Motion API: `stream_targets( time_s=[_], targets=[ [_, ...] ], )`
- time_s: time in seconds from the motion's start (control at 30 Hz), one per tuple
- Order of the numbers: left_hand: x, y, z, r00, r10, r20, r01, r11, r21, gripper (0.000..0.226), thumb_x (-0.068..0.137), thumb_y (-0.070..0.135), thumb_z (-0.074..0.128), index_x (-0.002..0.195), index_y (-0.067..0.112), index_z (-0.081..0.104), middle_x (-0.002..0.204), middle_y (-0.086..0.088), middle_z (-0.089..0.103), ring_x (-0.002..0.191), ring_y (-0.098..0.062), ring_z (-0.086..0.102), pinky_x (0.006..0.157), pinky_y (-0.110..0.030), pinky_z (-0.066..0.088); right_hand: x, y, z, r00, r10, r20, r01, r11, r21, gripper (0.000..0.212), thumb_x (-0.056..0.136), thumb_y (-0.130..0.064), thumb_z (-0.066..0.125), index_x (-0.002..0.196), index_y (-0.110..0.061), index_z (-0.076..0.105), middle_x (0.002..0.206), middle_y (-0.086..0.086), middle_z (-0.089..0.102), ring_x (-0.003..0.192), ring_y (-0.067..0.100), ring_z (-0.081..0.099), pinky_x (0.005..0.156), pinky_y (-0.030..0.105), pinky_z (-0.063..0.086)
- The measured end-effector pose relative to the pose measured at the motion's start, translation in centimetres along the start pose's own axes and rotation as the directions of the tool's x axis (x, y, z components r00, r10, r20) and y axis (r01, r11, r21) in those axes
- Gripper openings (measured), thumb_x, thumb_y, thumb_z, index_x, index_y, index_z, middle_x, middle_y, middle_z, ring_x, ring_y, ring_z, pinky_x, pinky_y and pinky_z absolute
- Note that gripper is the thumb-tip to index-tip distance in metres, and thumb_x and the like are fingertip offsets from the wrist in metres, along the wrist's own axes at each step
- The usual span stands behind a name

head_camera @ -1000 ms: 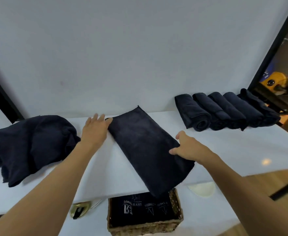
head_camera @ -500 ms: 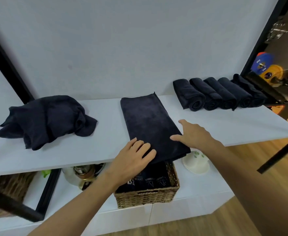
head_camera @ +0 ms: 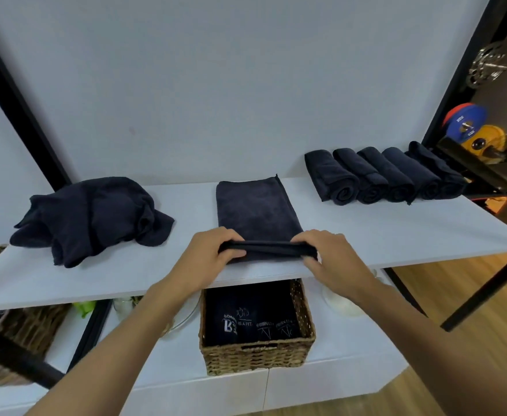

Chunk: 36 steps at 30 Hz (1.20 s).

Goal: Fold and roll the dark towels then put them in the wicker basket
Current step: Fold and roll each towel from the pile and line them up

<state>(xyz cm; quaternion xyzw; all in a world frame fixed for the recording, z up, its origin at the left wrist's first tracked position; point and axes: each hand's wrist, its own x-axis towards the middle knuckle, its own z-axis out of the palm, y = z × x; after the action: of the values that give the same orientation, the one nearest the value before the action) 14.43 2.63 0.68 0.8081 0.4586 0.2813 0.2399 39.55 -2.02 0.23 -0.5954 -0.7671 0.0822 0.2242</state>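
Note:
A folded dark towel (head_camera: 255, 210) lies lengthwise in the middle of the white shelf (head_camera: 381, 235). Its near end is turned up into a small roll. My left hand (head_camera: 211, 255) grips the roll's left end and my right hand (head_camera: 328, 256) pinches its right end. Several rolled dark towels (head_camera: 384, 175) lie side by side at the back right of the shelf. A heap of unfolded dark towels (head_camera: 93, 217) sits at the left. Below the shelf stands the wicker basket (head_camera: 258, 352), holding dark towels with white logos.
Another wicker basket (head_camera: 21, 325) stands on the lower level at the left. A white bowl (head_camera: 340, 303), a green item (head_camera: 85, 307) and glassware (head_camera: 123, 306) sit under the shelf. Black frame posts rise at both sides, with weight plates (head_camera: 468, 121) beyond the right post.
The view tilted down and straightened. Both hands came to the towel's near edge, took hold of it and turned it up into the start of a roll.

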Motion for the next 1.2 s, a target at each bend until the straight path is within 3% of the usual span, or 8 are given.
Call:
stream_targets(
  time_s=[0.2,0.37,0.5,0.57,0.63,0.83,1.0,1.2],
  targets=[
    [1.1,-0.5,-0.6,0.987,-0.151,0.049,0.156,0.977,-0.147,0.021,0.091,0.019,0.066,0.11,0.028,0.068,0.105,0.017,0.067,0.098,-0.001,0.06,0.081,-0.012,0.043,1.8,1.7,-1.8,0.97,0.105,0.218,-0.201,0.854,0.481,0.013,0.097,-0.019,0.057,0.101,-0.027,0.067,0.094,-0.012,0.07,0.089,0.001,0.063,0.076,0.015,0.043],
    [1.6,-1.7,0.4,0.943,-0.327,0.063,0.332,0.906,-0.262,0.021,0.088,0.018,0.069,0.107,0.027,0.07,0.117,0.011,0.063,0.114,-0.009,0.052,0.094,-0.023,0.037,3.0,2.8,-0.5,0.914,0.32,0.251,-0.393,0.853,0.344,0.019,0.092,-0.03,0.063,0.11,-0.024,0.064,0.07,-0.003,0.059,0.064,0.008,0.052,0.06,0.02,0.037],
    [1.4,-1.7,1.2,0.95,-0.307,-0.062,0.29,0.936,-0.198,0.012,0.083,0.018,0.074,0.088,0.025,0.065,0.1,0.008,0.063,0.096,-0.01,0.058,0.076,-0.02,0.04,2.8,2.8,0.6,0.997,0.068,-0.03,-0.068,0.997,0.026,0.025,0.089,-0.023,0.068,0.113,-0.028,0.065,0.095,-0.01,0.054,0.084,0.008,0.052,0.076,0.02,0.041],
    [1.1,-1.4,1.6,0.96,-0.252,-0.12,0.242,0.966,-0.095,0.009,0.084,0.02,0.074,0.085,0.023,0.065,0.096,0.006,0.06,0.085,-0.011,0.056,0.074,-0.018,0.041,2.3,2.8,0.9,0.955,-0.262,-0.136,0.236,0.955,-0.18,0.013,0.09,-0.025,0.066,0.101,-0.026,0.072,0.099,-0.007,0.056,0.088,0.013,0.052,0.077,0.027,0.043],
    [0.8,-1.1,1.8,0.967,-0.193,-0.166,0.197,0.98,0.008,0.008,0.085,0.024,0.073,0.088,0.024,0.066,0.097,0.005,0.056,0.076,-0.008,0.054,0.074,-0.019,0.041,1.8,3.1,1.2,0.907,-0.416,-0.065,0.382,0.879,-0.286,0.03,0.088,-0.048,0.059,0.096,-0.025,0.075,0.104,-0.005,0.061,0.093,0.016,0.055,0.077,0.031,0.043],
    [0.0,-1.6,1.6,0.959,0.141,-0.247,-0.021,0.902,0.432,0.012,0.086,0.028,0.073,0.085,0.022,0.062,0.1,0.009,0.045,0.072,-0.013,0.048,0.059,-0.025,0.04,2.6,3.7,1.6,0.914,-0.395,0.093,0.404,0.87,-0.282,0.028,0.082,-0.041,0.071,0.103,-0.022,0.073,0.113,-0.005,0.063,0.104,0.018,0.057,0.084,0.033,0.044],
    [-0.6,-3.4,0.7,0.95,0.307,0.061,-0.278,0.737,0.616,0.045,0.081,0.058,0.062,0.096,0.018,0.075,0.093,0.004,0.065,0.088,-0.019,0.054,0.075,-0.03,0.046,4.0,3.6,0.8,0.946,-0.286,0.152,0.292,0.956,-0.02,0.017,0.091,-0.036,0.062,0.1,-0.025,0.07,0.106,-0.015,0.059,0.104,0.009,0.047,0.091,0.027,0.038],
    [1.6,-2.7,-0.7,0.991,-0.132,0.017,0.131,0.99,0.054,0.011,0.094,0.025,0.06,0.1,0.03,0.067,0.087,0.016,0.066,0.086,-0.004,0.06,0.074,-0.021,0.043,7.0,3.5,0.3,0.969,-0.026,0.245,-0.047,0.956,0.288,0.008,0.096,-0.025,0.057,0.101,-0.025,0.063,0.087,-0.011,0.066,0.081,0.006,0.061,0.07,0.022,0.044]
  ],
)
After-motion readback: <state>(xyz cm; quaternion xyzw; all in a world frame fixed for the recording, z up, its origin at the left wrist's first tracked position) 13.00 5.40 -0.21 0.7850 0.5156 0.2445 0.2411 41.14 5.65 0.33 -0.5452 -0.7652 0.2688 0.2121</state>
